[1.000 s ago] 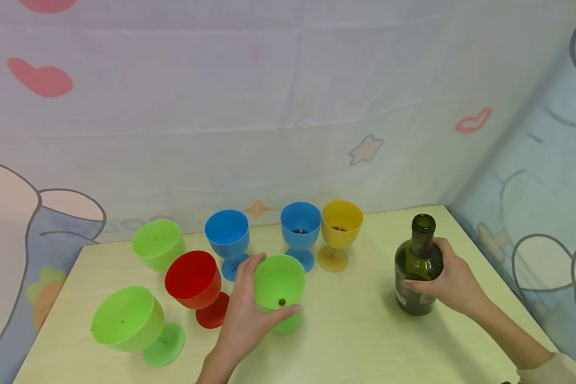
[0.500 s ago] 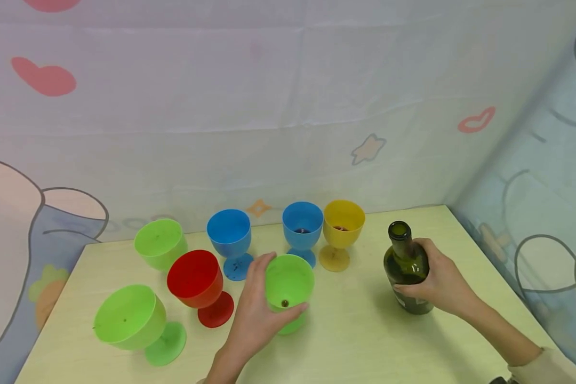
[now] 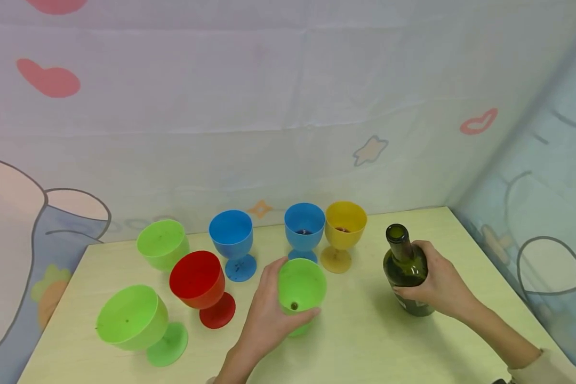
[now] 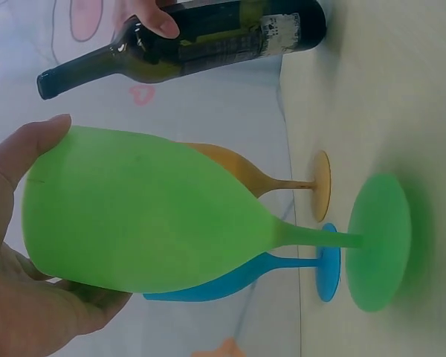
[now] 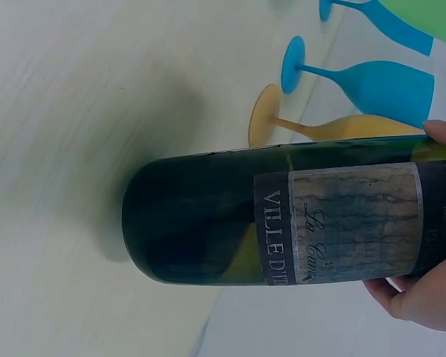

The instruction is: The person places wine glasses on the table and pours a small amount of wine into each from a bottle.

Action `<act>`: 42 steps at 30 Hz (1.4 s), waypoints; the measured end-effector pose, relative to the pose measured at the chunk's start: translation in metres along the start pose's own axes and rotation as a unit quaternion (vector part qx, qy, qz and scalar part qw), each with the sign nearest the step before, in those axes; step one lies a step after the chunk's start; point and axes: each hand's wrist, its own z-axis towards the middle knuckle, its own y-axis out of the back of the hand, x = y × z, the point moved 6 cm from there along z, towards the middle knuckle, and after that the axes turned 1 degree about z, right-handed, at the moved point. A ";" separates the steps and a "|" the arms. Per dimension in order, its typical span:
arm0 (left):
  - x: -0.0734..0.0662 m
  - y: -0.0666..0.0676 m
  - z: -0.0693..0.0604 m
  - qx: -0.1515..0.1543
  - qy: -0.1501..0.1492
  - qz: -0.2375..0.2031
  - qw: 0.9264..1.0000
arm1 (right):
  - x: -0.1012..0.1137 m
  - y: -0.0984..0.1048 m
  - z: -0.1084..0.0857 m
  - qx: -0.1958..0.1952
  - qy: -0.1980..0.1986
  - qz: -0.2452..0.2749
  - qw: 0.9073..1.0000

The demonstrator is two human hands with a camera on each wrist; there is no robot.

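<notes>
My left hand (image 3: pixel 274 319) grips the bowl of a green wine glass (image 3: pixel 303 281), thumb on the near side and fingers on the far side. A small dark spot shows at the bottom of its bowl. In the left wrist view the foot of the glass (image 4: pixel 379 242) is close to the tabletop; I cannot tell whether it touches. Round the upper body of a dark green wine bottle (image 3: pixel 405 268), my right hand (image 3: pixel 444 282) is wrapped. The uncorked bottle leans slightly left, toward the green glass. Its label (image 5: pixel 357 223) faces the right wrist camera.
Behind the held glass stand a blue glass (image 3: pixel 304 224) and a yellow glass (image 3: pixel 345 224), both with dark liquid. Leftward are another blue glass (image 3: pixel 231 234), a red glass (image 3: pixel 198 280) and two green glasses (image 3: pixel 162 242). A printed cloth (image 3: pixel 288 106) hangs behind the table.
The bottle has gone from upright to leaning left, its mouth shifting left with my right hand. My left hand and the green glass have moved a little to the right.
</notes>
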 end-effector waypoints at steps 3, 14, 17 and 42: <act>0.000 -0.002 0.000 0.008 0.009 0.000 1.000 | 0.000 0.000 -0.001 -0.002 -0.003 0.002 1.000; 0.000 -0.005 0.002 0.009 -0.001 -0.001 1.000 | 0.003 0.001 0.000 -0.013 -0.001 -0.005 1.000; -0.001 -0.005 0.002 0.005 0.001 0.001 1.000 | 0.006 0.001 0.001 -0.016 0.011 -0.006 1.000; -0.003 -0.007 -0.002 0.023 0.038 0.006 0.999 | 0.050 -0.010 -0.008 -0.079 0.184 -0.284 0.938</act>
